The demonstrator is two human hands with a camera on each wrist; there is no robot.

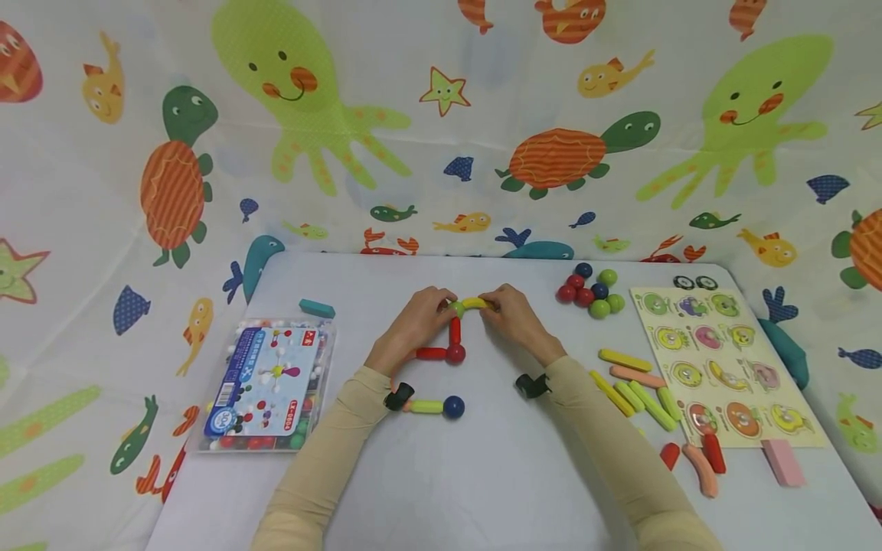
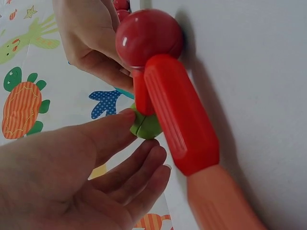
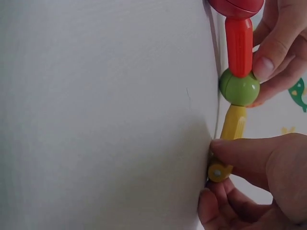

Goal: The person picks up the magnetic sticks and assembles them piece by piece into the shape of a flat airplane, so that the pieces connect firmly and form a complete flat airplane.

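My left hand (image 1: 419,320) pinches a green ball (image 3: 240,88) between thumb and fingers. From that ball a yellow curved stick (image 1: 475,303) runs to the right, its outer end pinched by my right hand (image 1: 515,315). A red stick (image 1: 455,330) joins the green ball to a red ball (image 1: 455,353) nearer me. A second red stick (image 1: 432,353) leads left from the red ball. In the left wrist view, a peach-coloured stick (image 2: 218,196) follows that one. Nearer still, a light green stick (image 1: 427,407) carries a blue ball (image 1: 453,406), its left end partly behind my left wrist.
At left stands a clear box (image 1: 325,383) of balls with a printed sheet, a teal block (image 1: 317,308) behind it. Several loose balls (image 1: 599,308) lie back right. Coloured sticks (image 1: 651,405), a pink block (image 1: 783,462) and a fruit-picture board (image 1: 671,379) occupy the right side.
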